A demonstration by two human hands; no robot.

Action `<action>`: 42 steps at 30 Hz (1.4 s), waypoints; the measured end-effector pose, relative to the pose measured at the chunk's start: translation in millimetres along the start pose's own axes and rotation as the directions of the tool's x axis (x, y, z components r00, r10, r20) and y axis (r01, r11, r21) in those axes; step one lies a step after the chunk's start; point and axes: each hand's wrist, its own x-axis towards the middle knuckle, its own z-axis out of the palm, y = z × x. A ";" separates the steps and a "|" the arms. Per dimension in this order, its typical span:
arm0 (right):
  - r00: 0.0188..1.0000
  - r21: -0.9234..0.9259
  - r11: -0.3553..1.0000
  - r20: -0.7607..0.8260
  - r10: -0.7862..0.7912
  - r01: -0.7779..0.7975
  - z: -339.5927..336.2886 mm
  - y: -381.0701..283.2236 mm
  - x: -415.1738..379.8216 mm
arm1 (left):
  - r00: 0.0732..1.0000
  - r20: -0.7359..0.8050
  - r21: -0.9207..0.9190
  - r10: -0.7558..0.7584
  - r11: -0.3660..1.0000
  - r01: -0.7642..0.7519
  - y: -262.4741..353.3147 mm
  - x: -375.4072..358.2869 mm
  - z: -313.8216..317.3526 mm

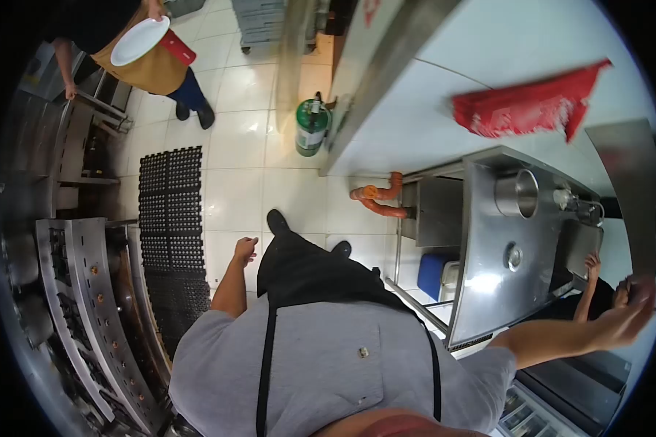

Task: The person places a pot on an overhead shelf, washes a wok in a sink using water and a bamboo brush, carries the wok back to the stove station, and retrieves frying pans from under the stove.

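At left of centre, dangling the left hand [248, 250] half-curled, with nothing in it. At right edge, reaching out with the right hand [625, 317], blurred; cannot tell if open or closed. Close by, near the metal panel [630, 189]. In upper right, before a pale surface, red packet [528, 103], apart from both hands. Below it, bench [492, 269] with metal pot [516, 194]. In upper left, co-worker [149, 73] with white plate [140, 41].

Grn cylinder [311, 131] on tile flr [235, 186], orange pipe [377, 200] nr s/s sink [481, 255] w/ pot [516, 195], co-worker [135, 44] w/ wht plate [140, 41]
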 end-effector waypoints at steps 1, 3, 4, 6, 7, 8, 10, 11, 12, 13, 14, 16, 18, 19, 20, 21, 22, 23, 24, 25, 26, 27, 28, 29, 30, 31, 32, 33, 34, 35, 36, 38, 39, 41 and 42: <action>0.977 0.109 0.992 0.209 0.045 -0.069 6.1 -24.8 -34.3 | 1.000 0.014 0.009 0.007 1.000 -0.007 5.6 10.4 -7.8; 0.648 0.284 0.939 0.756 -0.096 -0.193 30.9 -61.3 -87.1 | 0.999 0.038 0.105 0.036 0.994 -0.040 33.0 24.6 -26.2; 0.382 0.277 0.913 0.912 -0.151 -0.300 43.2 -79.6 -113.4 | 0.994 0.078 0.180 0.071 0.980 -0.084 47.7 38.8 -37.5; -0.066 -0.058 0.663 0.998 0.013 -0.747 93.2 -82.7 -198.3 | 0.964 0.165 0.369 0.208 0.893 -0.256 73.2 74.7 -58.7; -0.128 -0.194 0.452 0.977 0.172 -0.871 123.3 -77.7 -262.8 | 0.924 0.225 0.474 0.310 0.793 -0.382 94.4 93.0 -69.8; -0.180 -0.375 0.467 0.894 0.411 -0.801 145.1 -85.7 -320.5 | 0.912 0.226 0.517 0.343 0.751 -0.411 124.0 100.2 -80.6; -0.644 -0.435 0.844 0.555 0.527 0.315 136.3 -42.2 -480.5 | 0.861 0.271 0.577 0.430 0.644 -0.503 178.6 114.2 -91.3; -0.755 -0.298 0.883 0.460 0.467 0.363 137.0 -86.1 -476.5 | 0.816 0.306 0.596 0.490 0.570 -0.566 207.5 128.5 -98.4; -0.884 -0.248 0.967 0.436 0.166 0.059 106.6 -32.3 -587.0 | 0.798 0.324 0.601 0.508 0.542 -0.588 237.8 136.1 -104.8; -0.900 -0.404 0.910 0.425 0.100 -0.090 130.5 -81.1 -565.3 | 0.779 0.336 0.602 0.530 0.515 -0.610 270.7 147.3 -109.2; -0.898 -0.757 0.619 0.400 0.185 -0.210 135.4 -108.9 -588.9 | 0.756 0.344 0.586 0.557 0.502 -0.637 304.6 159.4 -114.2; -0.866 -0.811 0.494 0.457 0.203 -0.312 169.3 -144.0 -620.5 | 0.731 0.346 0.564 0.588 0.493 -0.663 362.8 169.1 -125.4; -0.841 -0.777 0.527 0.505 0.195 -0.345 221.3 -166.8 -641.9 | 0.730 0.350 0.550 0.587 0.502 -0.668 421.0 184.0 -138.7; -0.829 -0.761 0.542 0.525 0.194 -0.355 253.9 -173.1 -647.9 | 0.732 0.357 0.542 0.580 0.509 -0.668 444.7 191.7 -149.3; -0.818 -0.748 0.556 0.541 0.196 -0.362 292.5 -175.8 -650.8 | 0.706 0.350 0.545 0.616 0.479 -0.688 461.7 210.5 -161.0; -0.805 -0.732 0.574 0.559 0.198 -0.367 333.9 -178.1 -648.5 | 0.681 0.337 0.546 0.651 0.454 -0.704 475.2 229.6 -175.8; -0.791 -0.717 0.588 0.578 0.203 -0.373 376.0 -182.1 -643.2 | 0.730 0.302 0.555 0.614 0.509 -0.658 489.8 234.8 -194.9; -0.773 -0.700 0.606 0.599 0.209 -0.379 418.9 -183.3 -637.8 | 0.777 0.272 0.557 0.568 0.565 -0.608 498.5 239.8 -213.3; -0.746 -0.680 0.620 0.629 0.219 -0.391 465.4 -186.3 -628.0 | 0.788 0.290 0.596 0.543 0.542 -0.593 503.0 250.8 -230.8; -0.717 -0.657 0.634 0.661 0.222 -0.408 514.8 -190.7 -615.5 | 0.796 0.310 0.632 0.521 0.513 -0.581 508.9 265.6 -249.4; -0.685 -0.632 0.645 0.693 0.224 -0.429 563.5 -196.7 -602.3 | 0.805 0.278 0.640 0.523 0.524 -0.562 510.9 275.6 -266.1; -0.649 -0.604 0.657 0.728 0.223 -0.451 614.3 -204.2 -590.8 | 0.815 0.247 0.644 0.524 0.539 -0.542 512.3 286.0 -281.1; -0.618 -0.576 0.665 0.757 0.214 -0.476 660.0 -214.6 -577.6 | 0.839 0.207 0.618 0.504 0.598 -0.511 517.8 286.9 -299.1; -0.589 -0.547 0.675 0.782 0.202 -0.495 705.5 -229.2 -566.4 | 0.861 0.168 0.584 0.479 0.656 -0.479 521.5 287.7 -316.4; -0.565 -0.515 0.687 0.805 0.182 -0.513 749.2 -245.4 -554.7 | 0.890 0.169 0.599 0.424 0.673 -0.434 524.6 294.6 -331.1; -0.538 -0.485 0.691 0.827 0.164 -0.536 789.5 -263.7 -546.1 | 0.913 0.168 0.616 0.371 0.684 -0.391 529.0 303.4 -345.6; -0.520 -0.455 0.700 0.843 0.139 -0.550 827.7 -283.2 -539.7 | 0.922 0.145 0.596 0.359 0.712 -0.371 528.7 314.4 -359.9; -0.504 -0.430 0.706 0.855 0.118 -0.563 864.6 -304.5 -535.1 | 0.931 0.123 0.577 0.345 0.738 -0.350 526.0 330.0 -374.2; -0.494 -0.407 0.714 0.864 0.098 -0.570 898.4 -327.2 -532.1 | 0.935 0.137 0.569 0.326 0.747 -0.344 522.3 356.0 -387.7; -0.490 -0.388 0.725 0.868 0.080 -0.569 925.6 -350.3 -527.9 | 0.939 0.158 0.560 0.306 0.755 -0.340 521.5 379.0 -402.9; -0.493 -0.376 0.735 0.868 0.065 -0.564 949.6 -371.0 -528.4 | 0.974 0.157 0.463 0.161 0.859 -0.217 549.9 361.9 -423.5; -0.517 -0.361 0.762 0.855 0.040 -0.537 987.7 -409.9 -530.0 | 0.962 0.126 0.403 0.242 0.874 -0.272 559.4 395.5 -445.5; -0.536 -0.361 0.774 0.843 0.034 -0.520 1000.7 -428.0 -530.7 | 0.944 0.090 0.366 0.317 0.871 -0.327 567.2 423.4 -462.1; -0.585 -0.368 0.801 0.810 0.026 -0.473 1014.3 -453.0 -527.4 | 0.910 0.398 0.128 0.121 0.974 -0.186 615.5 436.2 -507.4; -0.601 -0.366 0.808 0.799 0.018 -0.462 1026.1 -467.7 -526.5 | 0.955 0.279 0.036 0.105 0.992 -0.120 659.1 407.4 -535.5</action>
